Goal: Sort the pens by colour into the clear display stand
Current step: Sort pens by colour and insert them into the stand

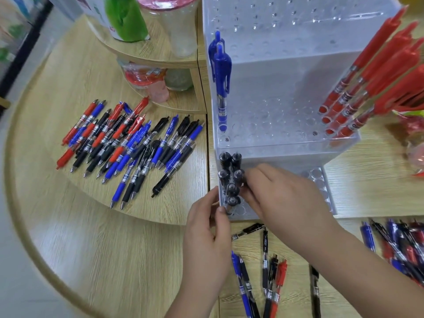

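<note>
both hands are working at the lowest step of the clear tiered acrylic display stand (284,72). the left hand (207,237) is bracing that step's corner at about seven o'clock of the stand, fingers loosely curled against the wall, clamped on no pen. the right hand (282,196) is closing its fingertips around one of the upright black click pens (230,177) clustered there. two blue pens (221,81) are standing at nine o'clock on the middle step, red pens (367,83) leaning at three o'clock. a mixed pile of red, blue and black pens (128,145) is lying on the round wooden table (91,237) at nine o'clock; more loose pens (263,278) are lying at six o'clock.
</note>
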Available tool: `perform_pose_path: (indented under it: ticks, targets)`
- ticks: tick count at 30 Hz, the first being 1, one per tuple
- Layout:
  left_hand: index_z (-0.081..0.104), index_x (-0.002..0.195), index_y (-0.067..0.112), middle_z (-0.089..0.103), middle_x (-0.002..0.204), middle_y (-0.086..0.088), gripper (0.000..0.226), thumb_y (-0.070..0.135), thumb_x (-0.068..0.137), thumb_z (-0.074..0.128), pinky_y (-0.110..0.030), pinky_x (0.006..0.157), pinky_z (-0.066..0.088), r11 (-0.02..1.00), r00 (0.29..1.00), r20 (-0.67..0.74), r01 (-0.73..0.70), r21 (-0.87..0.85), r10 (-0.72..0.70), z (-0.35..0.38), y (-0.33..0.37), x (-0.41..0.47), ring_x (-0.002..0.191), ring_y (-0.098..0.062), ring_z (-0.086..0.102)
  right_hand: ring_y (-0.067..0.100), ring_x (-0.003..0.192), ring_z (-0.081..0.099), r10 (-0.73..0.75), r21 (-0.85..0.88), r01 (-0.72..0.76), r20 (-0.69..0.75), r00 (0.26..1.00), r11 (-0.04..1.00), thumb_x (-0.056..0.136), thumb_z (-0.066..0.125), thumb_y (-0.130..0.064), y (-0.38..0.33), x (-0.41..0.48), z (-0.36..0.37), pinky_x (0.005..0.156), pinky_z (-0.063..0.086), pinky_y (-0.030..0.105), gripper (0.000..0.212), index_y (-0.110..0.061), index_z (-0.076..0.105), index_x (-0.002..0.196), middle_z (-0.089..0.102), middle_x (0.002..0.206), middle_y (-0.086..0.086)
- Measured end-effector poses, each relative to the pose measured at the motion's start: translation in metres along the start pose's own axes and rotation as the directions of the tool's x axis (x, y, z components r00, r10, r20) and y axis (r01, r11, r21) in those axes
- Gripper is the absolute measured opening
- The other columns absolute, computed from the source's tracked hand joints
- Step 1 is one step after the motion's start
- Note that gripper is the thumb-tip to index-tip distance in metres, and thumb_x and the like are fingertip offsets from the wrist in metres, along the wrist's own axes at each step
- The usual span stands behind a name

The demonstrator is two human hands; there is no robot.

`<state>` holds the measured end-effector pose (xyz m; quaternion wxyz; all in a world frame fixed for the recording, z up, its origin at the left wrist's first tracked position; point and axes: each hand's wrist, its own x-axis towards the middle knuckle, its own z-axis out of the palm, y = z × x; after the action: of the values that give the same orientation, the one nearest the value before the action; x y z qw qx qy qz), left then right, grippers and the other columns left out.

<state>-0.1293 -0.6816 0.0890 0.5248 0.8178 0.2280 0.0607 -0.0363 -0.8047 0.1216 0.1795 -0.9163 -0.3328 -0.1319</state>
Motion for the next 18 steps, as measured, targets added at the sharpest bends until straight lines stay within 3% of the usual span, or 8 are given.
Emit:
perform_pose_path:
  ticks: [5, 8, 11, 13, 14, 16, 18]
  targets:
    - [0.061, 0.125, 0.032, 0.063, 0.11, 0.014, 0.03, 0.024, 0.099, 0.047, -0.008, 0.077, 0.044, 0.999, 1.0, 0.022, -0.007, -0.042, 0.008, -0.005, -0.004, -0.001, 0.102, -0.004, 0.06, 0.022, 0.053, 0.057, 0.047, -0.024, -0.047, 0.008, 0.999, 0.999, 0.092, 0.042, -0.041, 0.0, -0.002, 0.002, 0.045, 0.024, 0.023, 0.034, -0.017, 0.062, 0.077, 0.056, 0.066, -0.002]
    - [0.064, 0.108, 0.042, 0.067, 0.103, 0.015, 0.02, 0.036, 0.096, 0.048, -0.012, 0.071, 0.049, 0.997, 0.996, -0.093, -0.004, -0.077, -0.003, -0.012, -0.014, -0.018, 0.095, -0.006, 0.064, 0.011, 0.06, 0.058, 0.138, 0.12, -0.133, -0.034, 0.99, 0.984, 0.094, 0.048, -0.048, 0.003, -0.023, -0.004, 0.045, 0.04, 0.025, 0.034, -0.023, 0.071, 0.094, 0.064, 0.076, -0.009]
    - [0.062, 0.091, 0.045, 0.067, 0.089, 0.015, 0.019, 0.047, 0.086, 0.044, -0.017, 0.066, 0.049, 0.999, 0.982, -0.186, 0.037, -0.016, -0.04, -0.012, -0.045, -0.04, 0.081, -0.01, 0.064, 0.002, 0.063, 0.055, 0.254, 0.321, -0.22, -0.067, 0.965, 0.921, 0.095, 0.052, -0.046, -0.003, -0.074, -0.006, 0.056, 0.043, 0.019, 0.029, -0.026, 0.072, 0.096, 0.064, 0.078, -0.013]
    - [0.064, 0.095, 0.043, 0.065, 0.094, 0.02, 0.021, 0.045, 0.087, 0.045, -0.016, 0.07, 0.05, 0.988, 0.997, -0.078, 0.024, 0.155, -0.012, -0.003, -0.075, -0.048, 0.088, -0.006, 0.062, 0.001, 0.066, 0.058, 0.352, 0.321, -0.369, 0.113, 0.929, 0.872, 0.092, 0.052, -0.047, -0.01, -0.112, 0.01, 0.057, 0.042, 0.016, 0.02, -0.034, 0.067, 0.094, 0.063, 0.082, -0.018]
    - [0.067, 0.102, 0.041, 0.064, 0.101, 0.021, 0.025, 0.044, 0.089, 0.045, -0.02, 0.077, 0.052, 0.962, 1.0, 0.015, -0.012, 0.272, 0.009, 0.004, -0.089, -0.05, 0.096, -0.003, 0.059, -0.002, 0.069, 0.059, 0.393, 0.234, -0.448, 0.246, 0.886, 0.863, 0.089, 0.051, -0.05, -0.013, -0.129, 0.024, 0.055, 0.04, 0.013, 0.018, -0.037, 0.063, 0.096, 0.063, 0.085, -0.02]
    - [0.068, 0.115, 0.027, 0.065, 0.112, 0.015, 0.034, 0.04, 0.091, 0.047, -0.029, 0.087, 0.053, 0.88, 0.981, 0.176, -0.155, 0.449, 0.083, 0.021, -0.115, -0.047, 0.105, -0.004, 0.056, -0.002, 0.076, 0.063, 0.422, 0.065, -0.53, 0.526, 0.738, 0.846, 0.088, 0.052, -0.053, -0.021, -0.156, 0.053, 0.058, 0.042, 0.015, 0.023, -0.04, 0.058, 0.106, 0.065, 0.097, -0.02]
    - [0.068, 0.114, 0.025, 0.066, 0.111, 0.01, 0.029, 0.033, 0.089, 0.058, -0.027, 0.085, 0.052, 0.797, 0.957, 0.26, -0.256, 0.548, 0.129, 0.036, -0.128, -0.037, 0.099, -0.011, 0.06, 0.004, 0.089, 0.064, 0.417, -0.011, -0.554, 0.67, 0.614, 0.833, 0.092, 0.048, -0.053, -0.029, -0.17, 0.078, 0.068, 0.05, 0.024, 0.028, -0.038, 0.052, 0.115, 0.064, 0.108, -0.014]
